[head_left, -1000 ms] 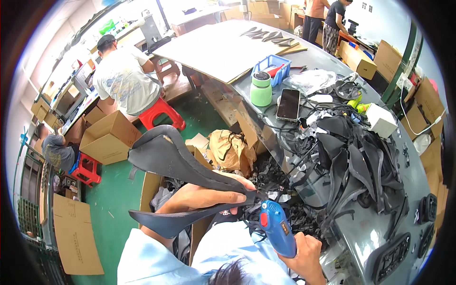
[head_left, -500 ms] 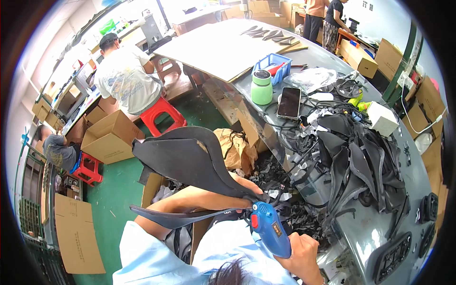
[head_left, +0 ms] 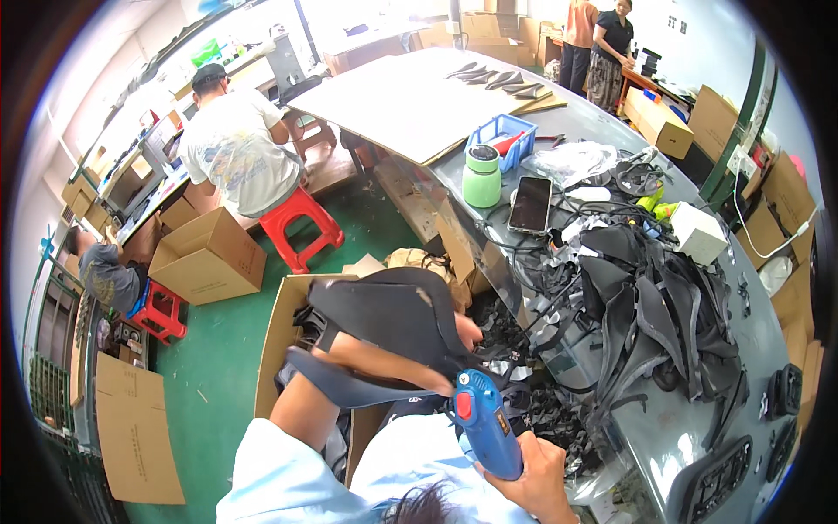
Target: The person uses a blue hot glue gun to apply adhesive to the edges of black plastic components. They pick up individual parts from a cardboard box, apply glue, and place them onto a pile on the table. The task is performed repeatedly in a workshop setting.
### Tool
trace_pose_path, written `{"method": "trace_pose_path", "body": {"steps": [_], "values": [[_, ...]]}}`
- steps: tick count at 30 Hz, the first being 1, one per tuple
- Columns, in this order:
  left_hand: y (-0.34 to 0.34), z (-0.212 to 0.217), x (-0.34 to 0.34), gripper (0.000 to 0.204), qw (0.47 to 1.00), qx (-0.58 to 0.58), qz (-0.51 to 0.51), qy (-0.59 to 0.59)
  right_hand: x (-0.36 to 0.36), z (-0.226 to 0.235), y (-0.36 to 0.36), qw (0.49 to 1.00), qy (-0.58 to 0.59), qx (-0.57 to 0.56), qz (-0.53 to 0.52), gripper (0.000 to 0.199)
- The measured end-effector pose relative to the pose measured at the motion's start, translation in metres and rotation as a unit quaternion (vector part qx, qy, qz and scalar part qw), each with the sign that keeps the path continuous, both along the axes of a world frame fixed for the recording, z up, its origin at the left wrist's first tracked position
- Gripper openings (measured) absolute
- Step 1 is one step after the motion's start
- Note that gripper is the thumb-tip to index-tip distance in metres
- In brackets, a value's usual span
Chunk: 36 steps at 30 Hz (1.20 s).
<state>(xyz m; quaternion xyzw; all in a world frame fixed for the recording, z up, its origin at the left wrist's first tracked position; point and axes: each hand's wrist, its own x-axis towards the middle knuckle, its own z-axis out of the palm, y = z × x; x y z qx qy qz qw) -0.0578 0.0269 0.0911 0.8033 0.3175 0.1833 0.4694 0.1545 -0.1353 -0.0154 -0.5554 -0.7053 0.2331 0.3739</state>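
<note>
Black curved panel (head_left: 393,319) in my left hand (head_left: 384,358), matte, no pattern; my sleeve pale blue. Glue gun (head_left: 484,424) in my right hand (head_left: 537,476) is blue with a red trigger switch and a small yellow label. Pile of parts (head_left: 663,314) on the tabletop (head_left: 672,437) black and dark grey; tabletop itself shiny grey. Bottle (head_left: 482,175) pale green with dark lid, phone (head_left: 530,203) black, small crate (head_left: 500,140) blue with something red inside. Floor (head_left: 218,349) green, cardboard boxes (head_left: 208,258) plain brown, stool (head_left: 301,227) red, person on it in a white shirt with a faded grey print
</note>
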Motion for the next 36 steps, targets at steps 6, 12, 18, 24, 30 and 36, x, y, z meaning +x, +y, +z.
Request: {"method": "trace_pose_path", "body": {"steps": [6,12,18,24,30,36], "values": [[-0.003,-0.036,0.022,0.040,0.846,-0.117,0.234,-0.465,0.007,-0.005,0.003,0.997,-0.050,0.001,-0.052,0.040],[-0.021,-0.056,0.033,0.029,0.816,-0.081,0.232,-0.524,0.003,0.002,0.003,0.998,-0.033,0.009,-0.054,0.040],[-0.029,-0.070,0.037,0.026,0.821,-0.059,0.201,-0.531,-0.003,0.013,0.003,0.999,0.014,0.011,-0.046,0.039],[-0.035,-0.076,0.043,0.028,0.834,-0.028,0.220,-0.505,-0.011,0.024,0.003,0.997,0.047,-0.011,-0.058,0.038],[-0.043,-0.071,0.041,0.027,0.839,-0.090,0.223,-0.488,-0.007,0.017,0.007,0.998,0.021,0.031,-0.040,0.038],[-0.041,-0.051,0.031,0.023,0.874,-0.180,0.218,-0.395,-0.007,0.016,0.006,0.987,-0.102,0.087,-0.091,0.035]]}}
